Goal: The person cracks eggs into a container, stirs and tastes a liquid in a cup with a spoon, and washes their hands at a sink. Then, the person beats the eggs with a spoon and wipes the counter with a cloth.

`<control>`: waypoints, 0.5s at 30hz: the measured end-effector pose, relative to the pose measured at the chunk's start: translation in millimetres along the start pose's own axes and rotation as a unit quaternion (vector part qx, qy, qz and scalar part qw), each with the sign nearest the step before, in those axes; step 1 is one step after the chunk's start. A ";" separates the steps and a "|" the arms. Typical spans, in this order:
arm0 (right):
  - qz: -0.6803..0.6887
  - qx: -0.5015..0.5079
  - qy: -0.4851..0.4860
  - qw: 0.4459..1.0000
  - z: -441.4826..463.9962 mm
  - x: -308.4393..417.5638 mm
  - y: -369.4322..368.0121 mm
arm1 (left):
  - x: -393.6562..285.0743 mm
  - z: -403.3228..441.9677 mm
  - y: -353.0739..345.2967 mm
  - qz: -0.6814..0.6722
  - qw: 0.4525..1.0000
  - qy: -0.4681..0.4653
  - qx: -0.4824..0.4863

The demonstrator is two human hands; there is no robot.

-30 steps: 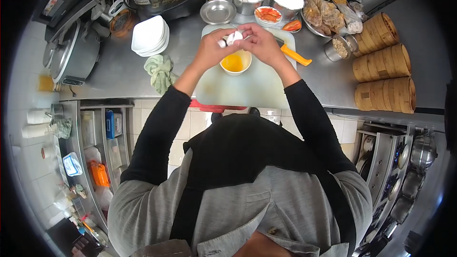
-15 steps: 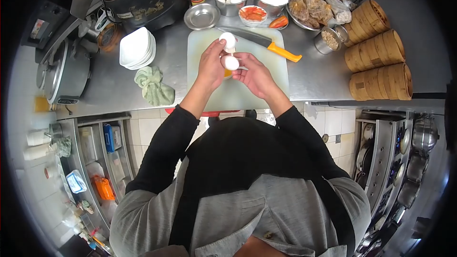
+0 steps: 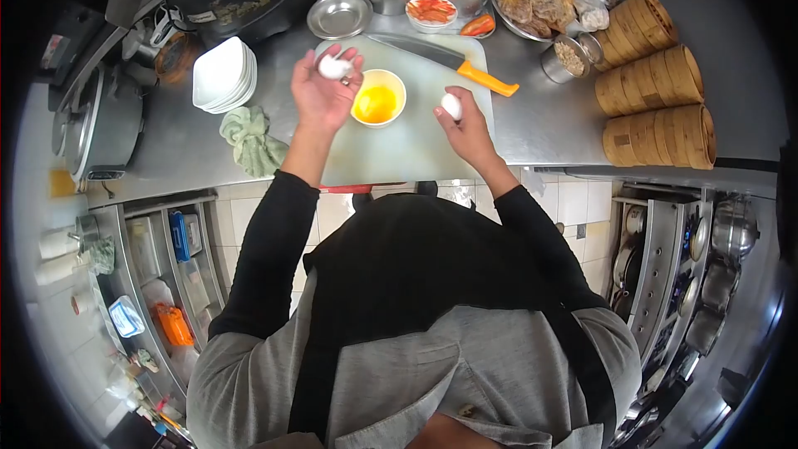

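While my left hand (image 3: 322,96) is turned palm up over the left side of the pale, translucent cutting board (image 3: 407,154), its fingers curl loosely around a blurred, white, rounded egg (image 3: 335,66); whole or only shell, I cannot tell. My right hand (image 3: 468,129), over the board's right side, grasps a smooth white oval egg (image 3: 451,106) between thumb and fingers. Between both hands, nearer the left: a round cream-white bowl (image 3: 385,76), upright on the board, yellow-orange liquid egg (image 3: 378,105) inside. Across the board's far right corner: a broad-bladed steel knife with a yellow handle (image 3: 490,80), handle end past the board's edge. Farther back: a shallow round steel dish (image 3: 339,16), a deep steel pot of white eggs (image 3: 393,6), a white bowl of red strips (image 3: 431,27). Left of the board: a knotted pale-green cloth (image 3: 252,141), near stacked white square dishes (image 3: 218,75).
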State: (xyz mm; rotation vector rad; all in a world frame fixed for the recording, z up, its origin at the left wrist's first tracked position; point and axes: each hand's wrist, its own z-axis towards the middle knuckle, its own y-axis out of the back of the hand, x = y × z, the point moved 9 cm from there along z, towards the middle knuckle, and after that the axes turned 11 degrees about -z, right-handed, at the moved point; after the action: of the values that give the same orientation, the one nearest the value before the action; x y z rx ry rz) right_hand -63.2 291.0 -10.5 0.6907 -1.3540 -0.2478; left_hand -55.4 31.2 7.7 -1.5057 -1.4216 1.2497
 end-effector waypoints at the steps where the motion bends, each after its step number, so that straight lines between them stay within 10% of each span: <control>1: -0.085 -0.046 0.082 0.992 -2.5 15.0 9.4 | -7.8 3.2 7.9 -0.007 1.000 0.003 -0.017; 3: -0.250 -0.133 0.244 0.927 -11.5 46.2 18.2 | -17.0 8.1 15.2 -0.007 1.000 0.006 -0.024; 8: -0.284 0.028 0.146 0.947 2.2 -9.9 -19.4 | -19.7 8.7 10.0 0.188 0.980 0.020 0.056; 12: 0.033 0.149 0.089 0.984 42.0 35.4 -18.0 | 22.3 -20.3 -70.4 0.619 0.727 -0.080 0.285; 15: 0.298 0.362 -0.088 0.879 51.2 82.7 -40.0 | 40.4 -26.7 -93.1 0.695 0.598 -0.113 0.383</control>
State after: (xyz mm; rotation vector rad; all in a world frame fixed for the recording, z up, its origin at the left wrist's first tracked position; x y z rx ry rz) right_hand -84.2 199.0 35.9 0.8277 -1.7777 0.7491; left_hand -60.7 87.6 96.1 -1.6593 0.6778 2.4907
